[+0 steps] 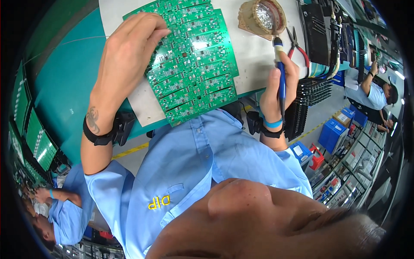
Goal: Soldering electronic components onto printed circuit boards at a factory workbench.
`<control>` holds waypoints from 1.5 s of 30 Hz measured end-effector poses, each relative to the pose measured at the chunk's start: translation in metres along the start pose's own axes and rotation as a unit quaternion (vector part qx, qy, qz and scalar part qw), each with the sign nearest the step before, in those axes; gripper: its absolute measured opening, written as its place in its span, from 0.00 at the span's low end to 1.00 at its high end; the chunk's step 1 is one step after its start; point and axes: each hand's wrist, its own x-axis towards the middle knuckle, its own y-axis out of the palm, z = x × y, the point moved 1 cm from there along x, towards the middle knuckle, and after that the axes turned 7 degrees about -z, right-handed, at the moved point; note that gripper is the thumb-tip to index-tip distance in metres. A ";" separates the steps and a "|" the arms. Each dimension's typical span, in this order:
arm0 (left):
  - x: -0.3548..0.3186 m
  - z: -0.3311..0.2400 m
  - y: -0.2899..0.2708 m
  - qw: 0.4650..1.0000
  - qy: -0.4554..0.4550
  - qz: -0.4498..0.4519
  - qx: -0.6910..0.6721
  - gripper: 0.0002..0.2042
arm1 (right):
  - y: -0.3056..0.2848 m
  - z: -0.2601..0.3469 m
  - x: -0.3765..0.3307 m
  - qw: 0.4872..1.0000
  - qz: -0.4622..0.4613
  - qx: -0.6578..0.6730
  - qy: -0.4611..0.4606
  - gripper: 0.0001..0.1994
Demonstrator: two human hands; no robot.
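A panel of green circuit boards (200, 69), covered in small components, lies on a white sheet before me. My left hand (127, 54) is over its upper left part, thumb and fingers pinched together. A thin solder wire (82, 40) runs in from the left to this hand; the pinched end is hidden. In my right hand (278, 88) is a soldering iron (282, 80) with a blue handle, fingers wrapped round it. Its tip points away from me, at the near rim of a round brown pot (247, 16) with shiny silvery material inside.
Red-handled pliers (304, 55) lie right of the iron. Farther right stand a black holder with tools (315, 32) and a black rack (317, 93). A green mat (64, 95) covers the table at left, beside upright green boards (41, 140). Co-workers sit at both sides.
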 end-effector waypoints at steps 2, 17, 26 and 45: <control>-0.001 -0.002 -0.003 0.997 -0.067 0.027 0.004 0.07 | -0.004 -0.002 0.002 0.999 0.020 0.038 0.016 0.16; 0.007 -0.005 -0.014 0.995 0.026 0.078 0.064 0.05 | 0.030 0.042 0.035 0.956 0.183 0.203 -0.105 0.11; 0.005 -0.003 -0.009 0.996 0.014 0.083 0.033 0.06 | 0.039 0.040 0.033 0.954 0.191 0.198 -0.115 0.13; 0.004 0.001 -0.008 0.995 -0.002 0.092 0.032 0.06 | 0.045 0.041 0.032 0.954 0.205 0.189 -0.112 0.14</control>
